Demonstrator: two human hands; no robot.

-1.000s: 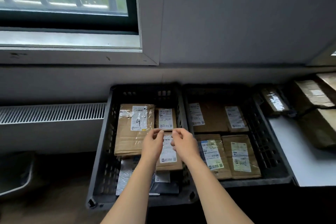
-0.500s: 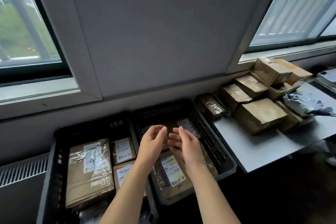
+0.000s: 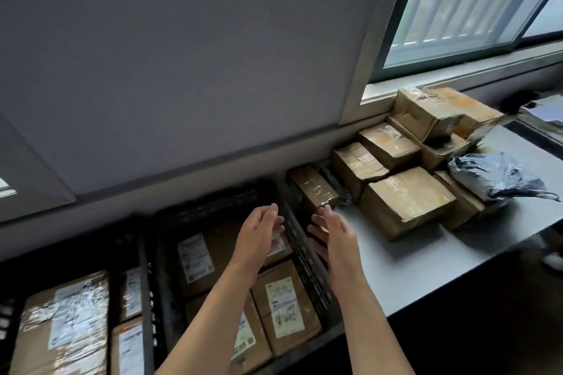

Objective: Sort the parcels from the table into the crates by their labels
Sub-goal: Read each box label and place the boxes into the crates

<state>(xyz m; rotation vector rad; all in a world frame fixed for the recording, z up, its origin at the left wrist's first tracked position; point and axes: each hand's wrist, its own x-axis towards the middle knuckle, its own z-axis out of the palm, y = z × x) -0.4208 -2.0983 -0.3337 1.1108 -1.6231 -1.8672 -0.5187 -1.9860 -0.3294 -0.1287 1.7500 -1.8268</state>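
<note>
Two empty hands, fingers relaxed and apart: your left hand [image 3: 262, 231] hovers over the crate [image 3: 313, 277], your right hand [image 3: 332, 233] above the desk [image 3: 426, 262] edge, nearest parcel [image 3: 315, 189] just beyond its fingertips.

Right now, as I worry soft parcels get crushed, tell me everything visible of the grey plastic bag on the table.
The grey plastic bag is a soft, glossy mailer, heavily crumpled. It lies slumped at the pile's right end on the white table, resting on a brown cardboard box. No label shows. Nothing lies on it; the left hand and right hand, both open, are apart from it.
</note>
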